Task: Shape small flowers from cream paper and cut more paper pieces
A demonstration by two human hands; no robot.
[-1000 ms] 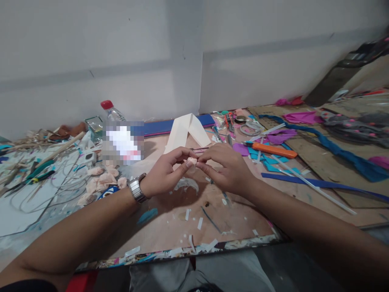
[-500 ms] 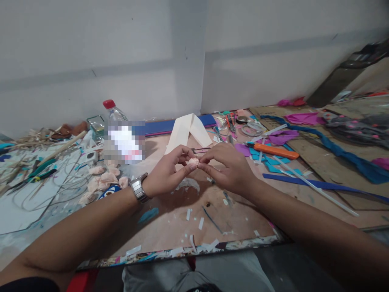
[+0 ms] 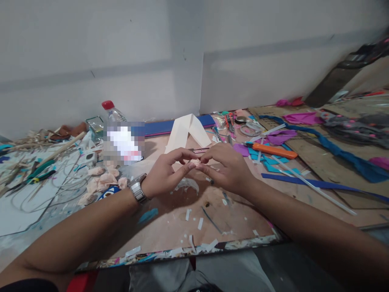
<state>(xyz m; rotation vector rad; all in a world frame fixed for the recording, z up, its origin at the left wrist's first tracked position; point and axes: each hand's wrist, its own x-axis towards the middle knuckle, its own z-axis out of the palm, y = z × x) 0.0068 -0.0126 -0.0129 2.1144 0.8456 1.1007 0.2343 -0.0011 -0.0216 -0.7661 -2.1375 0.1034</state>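
Observation:
A small crumpled peach paper piece, like a paper rosebud (image 3: 195,161), is pinched between the fingertips of both hands above the middle of the table. My left hand (image 3: 167,168), with a metal watch at the wrist, grips its left side between thumb and fingers. From the other side, my right hand (image 3: 227,165) closes thumb and fingers on it. The fingers cover most of the piece. Just behind the hands, a folded cream paper strip (image 3: 179,134) lies on the table. More peach crumpled paper pieces (image 3: 100,183) are gathered to the left of my left hand.
On the left stand a red-capped bottle (image 3: 114,111) and a lit phone (image 3: 124,144), near pliers (image 3: 41,172) and loose cable. An orange utility knife (image 3: 273,150), a blue strip (image 3: 291,182) and paper scraps lie at right. Behind the table rises a white wall (image 3: 121,48).
My fingers have closed further around the peach paper piece, so less of it shows. Both hands stay in nearly the same place; the view has shifted very slightly.

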